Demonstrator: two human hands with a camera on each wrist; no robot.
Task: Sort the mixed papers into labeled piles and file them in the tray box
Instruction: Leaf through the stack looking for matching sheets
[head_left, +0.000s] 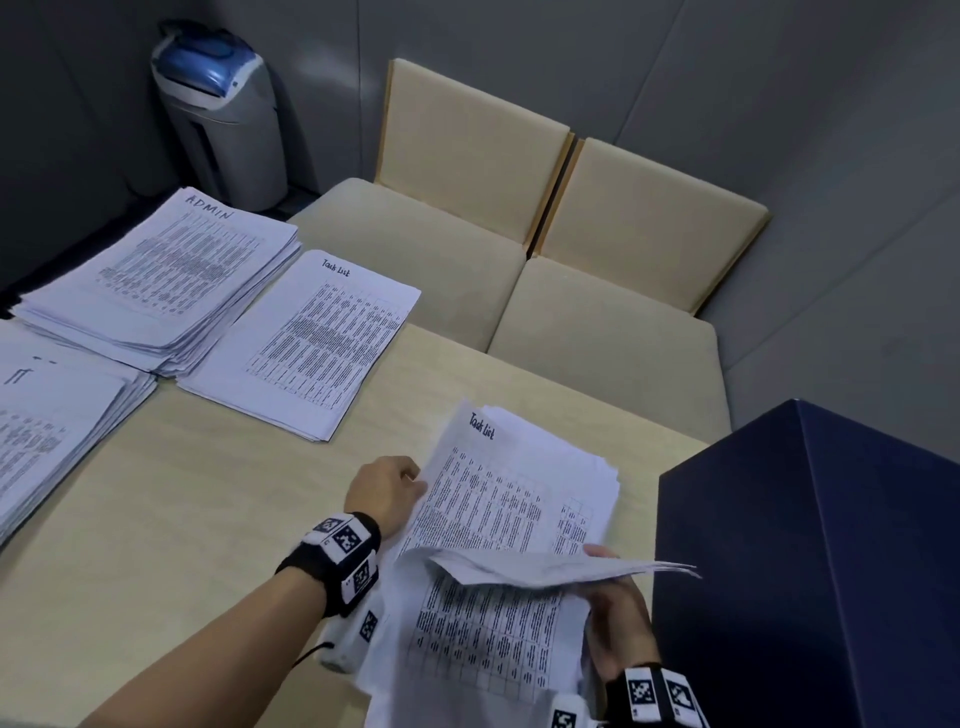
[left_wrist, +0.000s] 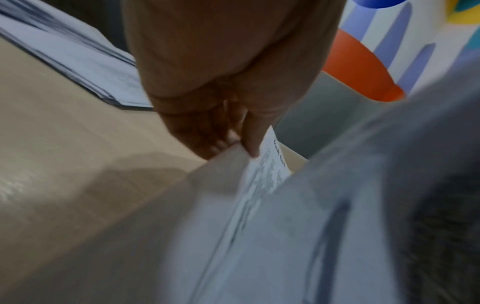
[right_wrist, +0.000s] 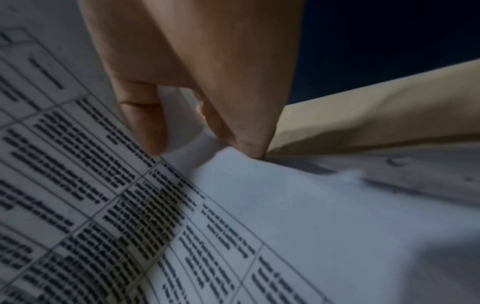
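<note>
A mixed stack of printed sheets (head_left: 488, 639) lies at the table's near edge. Its top sheet, headed "Task List" (head_left: 498, 499), is lifted and tilted up. My left hand (head_left: 387, 491) pinches that sheet's left edge, thumb and fingers (left_wrist: 253, 142) closed on the sheet (left_wrist: 270, 164). My right hand (head_left: 618, 618) holds a few bent sheets (head_left: 561, 566) at the stack's right side, fingers (right_wrist: 145, 123) curled on the paper (right_wrist: 259, 205). Sorted piles lie at the left: "ADMIN" (head_left: 166, 270), "Task List" (head_left: 311, 338) and a third pile (head_left: 47, 431).
A dark blue box (head_left: 810, 561) stands on the table at the right, close to my right hand. Beige padded seats (head_left: 519, 249) sit beyond the table's far edge. A grey and blue bin (head_left: 223, 109) stands in the far corner. Bare tabletop (head_left: 182, 519) stretches between the piles and my left arm.
</note>
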